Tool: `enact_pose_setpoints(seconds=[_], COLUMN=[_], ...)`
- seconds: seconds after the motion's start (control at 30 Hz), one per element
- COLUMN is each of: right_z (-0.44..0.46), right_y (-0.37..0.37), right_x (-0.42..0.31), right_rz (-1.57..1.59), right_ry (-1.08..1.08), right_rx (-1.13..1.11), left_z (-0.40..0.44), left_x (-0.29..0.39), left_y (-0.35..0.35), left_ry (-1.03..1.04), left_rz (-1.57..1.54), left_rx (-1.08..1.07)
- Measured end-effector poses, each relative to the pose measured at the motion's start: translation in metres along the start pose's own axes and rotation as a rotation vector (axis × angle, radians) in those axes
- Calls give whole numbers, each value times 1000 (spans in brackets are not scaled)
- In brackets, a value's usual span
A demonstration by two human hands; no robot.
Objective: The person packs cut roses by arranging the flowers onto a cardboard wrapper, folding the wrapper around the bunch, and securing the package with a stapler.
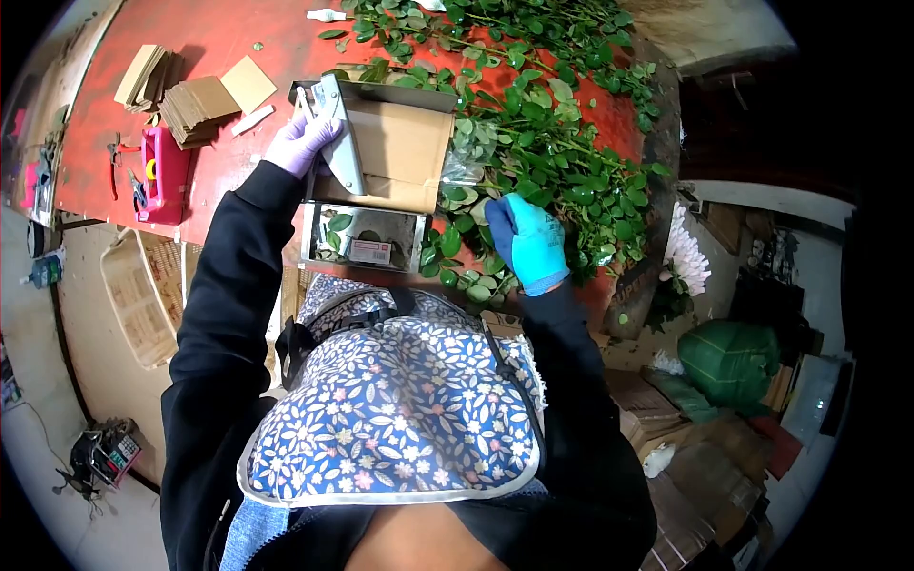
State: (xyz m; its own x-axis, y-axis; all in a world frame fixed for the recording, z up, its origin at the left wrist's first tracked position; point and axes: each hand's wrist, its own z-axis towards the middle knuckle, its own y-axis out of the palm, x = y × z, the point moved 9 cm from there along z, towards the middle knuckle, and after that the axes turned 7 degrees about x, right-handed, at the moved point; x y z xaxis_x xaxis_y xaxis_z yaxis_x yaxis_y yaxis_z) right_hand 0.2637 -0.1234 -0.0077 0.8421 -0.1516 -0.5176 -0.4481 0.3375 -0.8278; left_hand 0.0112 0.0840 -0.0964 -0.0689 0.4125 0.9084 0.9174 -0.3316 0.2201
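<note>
My left hand (303, 143), in a thin lilac glove, is closed around a light grey stapler (347, 164). The stapler is tilted over an open cardboard box (405, 143) with a tan inside. Just below that box sits a metal-rimmed tray (419, 238) with loose leaves and a small labelled box (369, 251) in it. My right hand (531, 240), in a bright blue glove with dark blue on the fingers, is curled into a fist. It is at the near edge of the leafy green stems (562, 171); whatever it may hold is hidden.
Brown cardboard stacks (198, 107) lie on the red table (105, 90) at upper left. Nearby are a pink tape dispenser (164, 176) and red-handled pruners (114, 167). A pale pink flower (685, 252) shows beyond the right edge. A plastic crate (138, 295) stands below left.
</note>
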Motion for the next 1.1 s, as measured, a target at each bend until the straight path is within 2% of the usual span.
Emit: enact_pose_setpoints(seconds=[0.03,0.1,0.13,0.23,0.33,0.43,0.47,0.5,0.7,0.77,0.8,0.83,0.9,0.97,1.0,1.03,1.1], right_z=[-1,-11,-17,-16,-18,-14,-11,-7,-5,2,5,5,-2,-3,-5,-7,-24], right_y=[-2,16,30,56,72,63,57,44,37,-5,-12,-21,-26,-19,-6,8,55], right_x=[-7,-39,-40,-41,-37,-25,-15,-10,1,16,26,19,-10,-58,-78,-98,-91], right_rz=[-5,136,17,-89,-112,37,11,120,33,158,153,101,91,353,362,405,454], right_ry=[5,-92,-106,-95,-134,-108,-107,-11,-79,14,104,275,288,-52,-48,-179,-290], right_rx=[1,-153,-163,-32,-85,-117,-60,-87,-104,206,152,-4,-240,-253,-445,-518,-624], left_z=[0,-2,0,-1,0,3,5,5,-3,1,1,3,6,5,7,10,11], left_x=[0,3,4,5,2,2,-1,-2,2,-4,-4,-3,-3,-3,-7,-9,-9], left_y=[1,3,3,0,-3,-4,-7,-7,0,-5,-4,-4,-5,-6,-9,-12,-9], left_ry=[-3,4,15,11,7,22,15,6,-6,-27,-17,-6,-4,-30,-36,-41,-39], left_rz=[-1,-50,-47,-30,17,-2,21,45,-44,-11,-16,-22,-13,-33,-37,-34,-16], left_rx=[-6,-17,-39,-12,-18,-34,-31,-27,7,-11,-9,-7,-14,1,4,-8,-22])
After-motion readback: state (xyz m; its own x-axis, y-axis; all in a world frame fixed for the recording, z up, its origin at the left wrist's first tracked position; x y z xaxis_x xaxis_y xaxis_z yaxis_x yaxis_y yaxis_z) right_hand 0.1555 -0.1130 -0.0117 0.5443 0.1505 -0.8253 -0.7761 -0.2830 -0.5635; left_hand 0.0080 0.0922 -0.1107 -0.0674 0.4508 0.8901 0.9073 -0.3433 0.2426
